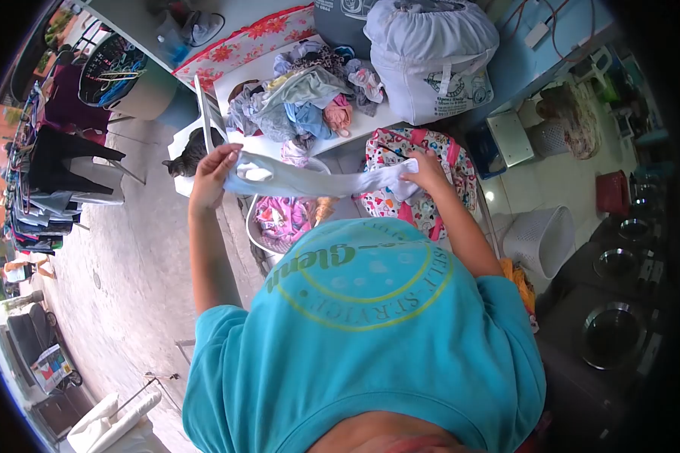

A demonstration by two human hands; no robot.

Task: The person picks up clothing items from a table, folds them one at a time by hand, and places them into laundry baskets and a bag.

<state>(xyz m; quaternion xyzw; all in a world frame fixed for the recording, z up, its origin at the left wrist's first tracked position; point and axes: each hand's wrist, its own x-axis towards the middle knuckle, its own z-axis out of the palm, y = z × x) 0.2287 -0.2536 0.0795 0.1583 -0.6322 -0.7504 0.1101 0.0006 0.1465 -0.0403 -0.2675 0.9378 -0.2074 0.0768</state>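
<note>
A thin white garment (302,180) is stretched sideways between my two hands, above the floor in front of my chest. My left hand (214,174) pinches one end of it, near a gap or opening in the cloth. The other end is bunched in the fingers of my right hand (426,172). I cannot tell which kind of garment it is. Beyond it, a heap of mixed clothes (298,98) lies on a white table (363,124). Below it stands a white basket (258,235) with pink patterned cloth (283,215) inside.
A tabby cat (191,155) sits beside the table, left of it. A full white laundry bag (431,60) stands at the right, above a colourful printed bag (457,162). Clothes hang on racks (75,162) at the far left. A white bin (538,241) and dark machines (612,325) are at right.
</note>
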